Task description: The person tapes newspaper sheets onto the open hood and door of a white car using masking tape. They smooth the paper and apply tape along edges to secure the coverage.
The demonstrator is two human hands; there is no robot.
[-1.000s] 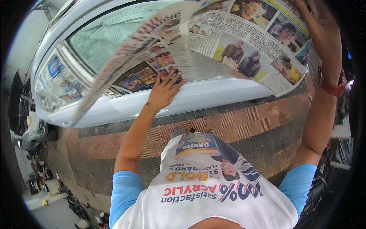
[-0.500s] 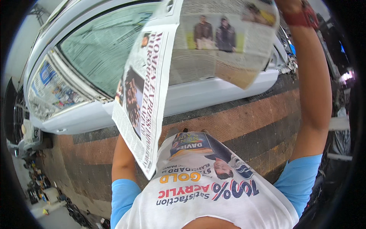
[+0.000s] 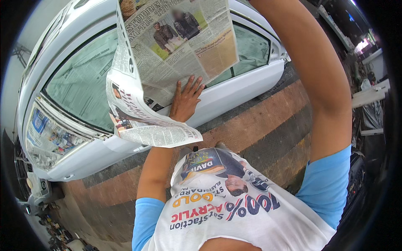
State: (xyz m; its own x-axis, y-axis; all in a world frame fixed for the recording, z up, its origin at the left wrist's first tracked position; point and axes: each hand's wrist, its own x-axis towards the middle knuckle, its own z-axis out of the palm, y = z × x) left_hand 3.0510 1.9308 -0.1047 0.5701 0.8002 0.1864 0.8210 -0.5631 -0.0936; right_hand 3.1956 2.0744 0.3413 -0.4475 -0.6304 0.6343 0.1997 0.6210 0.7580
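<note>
My left hand (image 3: 186,100) lies flat, fingers spread, on the lower part of a newspaper sheet (image 3: 169,67). The sheet hangs in front of the side windows of a white car (image 3: 243,98). Its left part folds forward and curls down over my left wrist, with the lower corner loose in the air. Up past the top edge goes my right arm (image 3: 318,67), so the right hand is out of sight, as is the upper edge of the sheet.
More newspaper sits behind the car's side window (image 3: 86,77), and a printed sheet (image 3: 50,129) covers the pane at the left. Striped matting (image 3: 251,129) lies on the floor between me and the car. White bars (image 3: 372,94) and clutter stand at the right.
The newspaper has come against the car side and shifted left. My left hand, hidden behind it before, now presses on its front. My right hand has moved up out of view.
</note>
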